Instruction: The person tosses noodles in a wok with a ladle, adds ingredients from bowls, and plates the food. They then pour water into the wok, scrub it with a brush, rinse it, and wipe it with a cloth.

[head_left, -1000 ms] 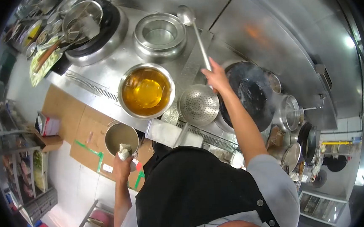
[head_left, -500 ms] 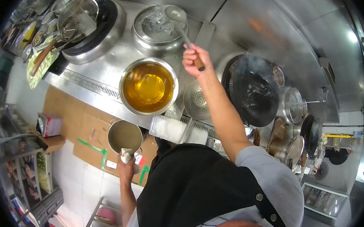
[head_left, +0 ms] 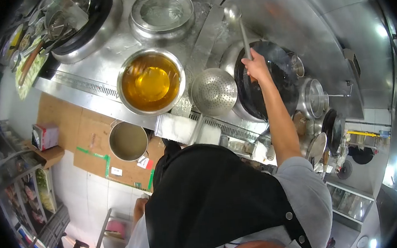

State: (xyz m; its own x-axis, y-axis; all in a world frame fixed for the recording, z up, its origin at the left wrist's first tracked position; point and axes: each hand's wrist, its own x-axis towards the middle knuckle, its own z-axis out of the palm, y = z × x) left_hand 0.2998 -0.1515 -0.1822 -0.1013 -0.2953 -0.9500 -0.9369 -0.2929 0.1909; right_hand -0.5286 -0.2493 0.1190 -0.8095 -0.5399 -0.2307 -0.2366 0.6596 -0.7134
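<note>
My right hand [head_left: 256, 67] is closed round the handle of a metal ladle [head_left: 232, 13], whose bowl points away from me toward the steel back wall. Below that hand and forearm is a black wok [head_left: 274, 88], partly covered by the arm. My left hand [head_left: 140, 208] is low beside the apron, closed, with a small pale bit of cloth [head_left: 144, 196] showing at it; the apron hides part of the hand. Nearest to it is a pot of cloudy liquid [head_left: 128, 140] standing over the cardboard, apart from the hand.
A bowl of golden oil [head_left: 133, 108] stands at the counter's front edge, beside a perforated strainer [head_left: 214, 91]. Behind is a round pot of water [head_left: 136, 29]. Another wok [head_left: 102, 27] with utensils is at the left, and white-filled containers [head_left: 175, 128] line the front.
My right hand has swung the ladle rightward, from over the water pot to above the wok. My left hand has left the cloudy pot and drawn back toward my body.
</note>
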